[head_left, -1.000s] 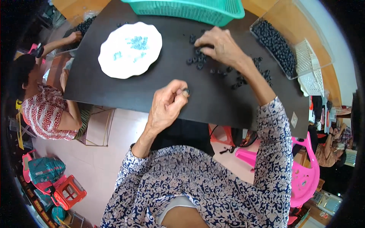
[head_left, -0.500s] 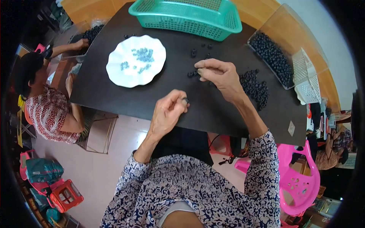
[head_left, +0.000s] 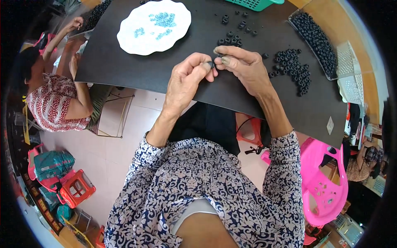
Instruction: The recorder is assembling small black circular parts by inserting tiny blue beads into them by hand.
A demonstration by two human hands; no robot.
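Above the front part of the dark table, my left hand (head_left: 184,82) is closed in a pinch on a small black ring-shaped part (head_left: 211,65). Fingertips of my right hand (head_left: 248,72) are pressed together right beside that part, almost meeting the left fingers. Whatever the right fingers hold is too small to make out. Just beyond the hands lies a loose cluster of black parts (head_left: 230,40), and a larger pile of black parts (head_left: 291,68) spreads to the right. A white scalloped plate (head_left: 130,41) at the far left bears tiny clear pieces (head_left: 163,19) in several heaps.
A clear bin (head_left: 328,76) full of black parts stands at the right, next to a white perforated basket (head_left: 350,62). The green basket (head_left: 256,4) sits at the far edge. On the left a co-worker (head_left: 62,99) sits by another bin. A pink chair (head_left: 326,194) is at lower right.
My right hand has come left from the loose black parts to meet my left hand. The view has shifted, so the table sits higher in it. The co-worker's hand has lifted from their bin.
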